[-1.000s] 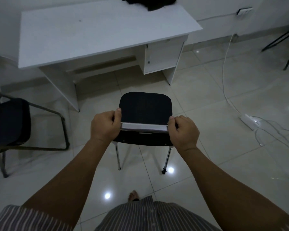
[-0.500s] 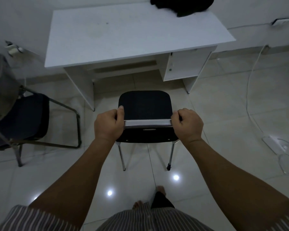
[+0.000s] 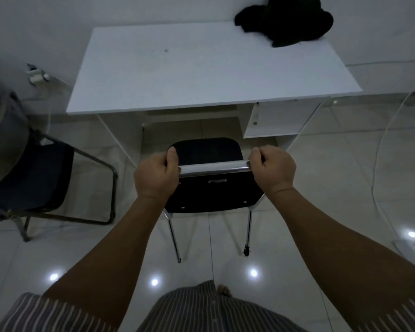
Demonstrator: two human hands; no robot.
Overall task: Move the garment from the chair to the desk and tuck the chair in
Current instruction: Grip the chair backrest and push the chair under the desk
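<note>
A black chair (image 3: 205,152) with metal legs stands on the tiled floor just in front of the white desk (image 3: 189,75), its seat front near the knee opening. My left hand (image 3: 156,174) grips the left end of the chair's chrome top bar and my right hand (image 3: 272,170) grips the right end. The black garment (image 3: 285,22) lies crumpled on the desk's far right corner, against the wall.
A second dark chair (image 3: 34,178) with a metal frame stands to the left of the desk. The desk has a cabinet (image 3: 271,121) under its right side. White cables (image 3: 381,144) trail over the floor on the right.
Both hands have kept their grip on the top bar while the chair moved forward toward the desk. The desk now looks closer and the chair sits centred before its opening.
</note>
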